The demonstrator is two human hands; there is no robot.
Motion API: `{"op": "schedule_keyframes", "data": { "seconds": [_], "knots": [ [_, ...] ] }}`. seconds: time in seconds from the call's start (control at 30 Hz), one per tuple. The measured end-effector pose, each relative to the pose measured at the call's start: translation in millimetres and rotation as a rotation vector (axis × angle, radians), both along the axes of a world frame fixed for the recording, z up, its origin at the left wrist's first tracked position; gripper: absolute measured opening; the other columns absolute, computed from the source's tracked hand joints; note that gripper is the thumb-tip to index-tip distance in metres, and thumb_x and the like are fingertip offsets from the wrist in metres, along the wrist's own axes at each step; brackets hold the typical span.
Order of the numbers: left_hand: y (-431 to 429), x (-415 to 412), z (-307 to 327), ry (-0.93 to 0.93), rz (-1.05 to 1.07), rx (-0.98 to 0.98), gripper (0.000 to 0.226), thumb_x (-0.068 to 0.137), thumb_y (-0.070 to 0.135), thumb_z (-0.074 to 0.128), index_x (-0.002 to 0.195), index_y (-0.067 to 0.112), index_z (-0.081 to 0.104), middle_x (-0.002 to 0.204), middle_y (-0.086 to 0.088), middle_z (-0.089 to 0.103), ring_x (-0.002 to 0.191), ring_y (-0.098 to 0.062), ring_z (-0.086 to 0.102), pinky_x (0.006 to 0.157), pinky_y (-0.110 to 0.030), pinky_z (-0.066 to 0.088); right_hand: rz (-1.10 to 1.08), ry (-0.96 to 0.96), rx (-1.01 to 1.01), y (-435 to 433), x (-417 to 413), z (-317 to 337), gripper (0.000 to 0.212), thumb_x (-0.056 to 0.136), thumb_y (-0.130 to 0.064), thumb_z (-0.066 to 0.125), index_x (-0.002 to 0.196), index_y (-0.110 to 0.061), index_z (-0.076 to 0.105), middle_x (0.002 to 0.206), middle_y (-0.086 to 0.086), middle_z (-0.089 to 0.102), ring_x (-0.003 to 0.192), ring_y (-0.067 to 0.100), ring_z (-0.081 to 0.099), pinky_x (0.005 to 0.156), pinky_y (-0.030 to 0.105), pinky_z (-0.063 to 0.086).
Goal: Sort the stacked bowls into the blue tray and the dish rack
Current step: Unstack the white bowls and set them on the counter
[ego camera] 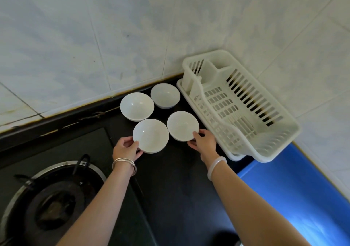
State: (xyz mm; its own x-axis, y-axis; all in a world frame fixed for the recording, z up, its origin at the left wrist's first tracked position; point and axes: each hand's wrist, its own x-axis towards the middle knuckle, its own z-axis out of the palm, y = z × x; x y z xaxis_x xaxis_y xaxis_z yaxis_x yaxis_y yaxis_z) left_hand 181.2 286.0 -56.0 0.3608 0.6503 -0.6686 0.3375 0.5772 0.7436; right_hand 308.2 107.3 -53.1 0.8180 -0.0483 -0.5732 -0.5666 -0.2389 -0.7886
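1. Tiled wall (94,27): pale marbled tiles on two faces meeting in a corner behind the dish rack; stained seam where the wall joins the bench.
2. Bench (176,189): black, glossy, running from the corner toward the viewer. Open dark surface lies between the two forearms and in front of the bowls.
3. Blue tray (295,192): bright blue, lower right, nothing visible in it; its far end passes beneath the near corner of the dish rack.
4. Gas hob (49,198): lower left, set in the bench, with round metal ring and dark pan support; its right edge is near the left forearm.
5. Dish rack (244,109): white slotted plastic, seated on a white drip tray, set diagonally against the right-hand wall; holds no bowls. Its long near side stands just beside the right-hand bowls.
6. Four white bowls, upright, in a two-by-two cluster on the bench, rims nearly touching:
 a. far-left bowl (137,106);
 b. far-right bowl (165,95), nearest the corner;
 c. near-left bowl (150,135);
 d. near-right bowl (183,125).
7. Left hand (126,149): grip clasped on the rim of the near-left bowl, thumb over the edge; metal bangles (125,165) on the wrist.
8. Right hand (203,143): grip pinching the near rim of the near-right bowl, close to the rack's side; pale bangle (216,167) on the wrist.
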Motion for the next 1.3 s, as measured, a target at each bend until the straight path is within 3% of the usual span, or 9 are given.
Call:
{"op": "schedule_keyframes", "data": {
  "seconds": [0.17,0.3,0.73,0.87,1.0,1.1,1.2,1.3],
  "knots": [
    [-16.1,-10.9,-1.9,-0.058,0.045,-0.178,0.033,0.088,0.01,0.057,0.121,0.013,0.052,0.121,-0.015,0.057,0.097,-0.03,0.063,0.074,-0.036,0.053,-0.084,0.095,0.22,-3.7,-16.5,-3.9,0.045,0.094,-0.015,0.055,0.138,-0.018,0.044,0.126,0.012,0.056,0.085,0.023,0.069,0.059,0.027,0.058],
    [-30.5,-10.2,1.0,-0.128,0.16,-0.291,0.039,0.088,0.007,0.056,0.126,0.014,0.05,0.132,-0.013,0.051,0.109,-0.034,0.06,0.072,-0.033,0.053,-0.191,0.12,0.381,1.7,-21.4,-3.8,0.047,0.094,-0.007,0.054,0.139,-0.016,0.043,0.137,0.015,0.05,0.09,0.026,0.068,0.065,0.027,0.06],
    [-34.7,-1.1,5.7,-0.086,0.265,-0.238,0.027,0.086,0.004,0.059,0.11,0.016,0.059,0.134,-0.009,0.047,0.116,-0.036,0.055,0.063,-0.031,0.055,-0.206,0.11,0.372,23.8,-13.2,2.8,0.048,0.093,-0.007,0.054,0.139,-0.017,0.045,0.134,0.013,0.054,0.085,0.021,0.067,0.065,0.025,0.058],
    [-37.6,-1.3,4.4,-0.09,0.26,-0.204,0.03,0.087,0.004,0.057,0.114,0.015,0.058,0.134,-0.009,0.047,0.117,-0.035,0.054,0.063,-0.031,0.055,-0.114,0.118,0.328,19.0,-14.4,3.4,0.051,0.096,-0.015,0.052,0.144,-0.022,0.037,0.136,0.012,0.052,0.089,0.021,0.067,0.073,0.031,0.056],
    [-43.1,-4.9,3.8,-0.118,0.179,-0.15,0.043,0.089,0.005,0.053,0.13,0.017,0.051,0.135,-0.009,0.05,0.117,-0.028,0.055,0.087,-0.033,0.052,0.073,0.131,0.251,11.3,-17.8,9.9,0.053,0.098,-0.028,0.047,0.148,-0.029,0.027,0.146,0.009,0.042,0.109,0.028,0.061,0.081,0.034,0.053],
    [-52.3,-13.1,4.0,-0.114,0.075,-0.07,0.047,0.09,0.009,0.053,0.136,0.017,0.045,0.133,-0.011,0.053,0.119,-0.025,0.054,0.095,-0.032,0.046,0.176,0.109,0.181,1.0,-23.4,16.3,0.053,0.099,-0.033,0.043,0.148,-0.028,0.025,0.148,0.008,0.04,0.119,0.03,0.055,0.088,0.037,0.049],
    [-69.5,-28.5,2.4,-0.069,-0.052,0.011,0.051,0.091,0.01,0.053,0.14,0.013,0.037,0.137,-0.015,0.05,0.122,-0.026,0.052,0.099,-0.034,0.046,0.231,0.049,0.104,-18.0,-32.5,24.8,0.049,0.099,-0.032,0.044,0.146,-0.026,0.031,0.145,0.006,0.044,0.117,0.027,0.057,0.09,0.036,0.05],
    [-95.5,-47.5,4.0,-0.003,-0.255,0.124,0.046,0.091,0.014,0.053,0.136,0.014,0.043,0.135,-0.012,0.053,0.117,-0.024,0.056,0.099,-0.036,0.047,0.299,-0.039,-0.011,-52.4,-50.2,36.3,0.041,0.098,-0.035,0.042,0.139,-0.027,0.042,0.137,0.003,0.052,0.108,0.019,0.06,0.091,0.036,0.051]
  ]
}}
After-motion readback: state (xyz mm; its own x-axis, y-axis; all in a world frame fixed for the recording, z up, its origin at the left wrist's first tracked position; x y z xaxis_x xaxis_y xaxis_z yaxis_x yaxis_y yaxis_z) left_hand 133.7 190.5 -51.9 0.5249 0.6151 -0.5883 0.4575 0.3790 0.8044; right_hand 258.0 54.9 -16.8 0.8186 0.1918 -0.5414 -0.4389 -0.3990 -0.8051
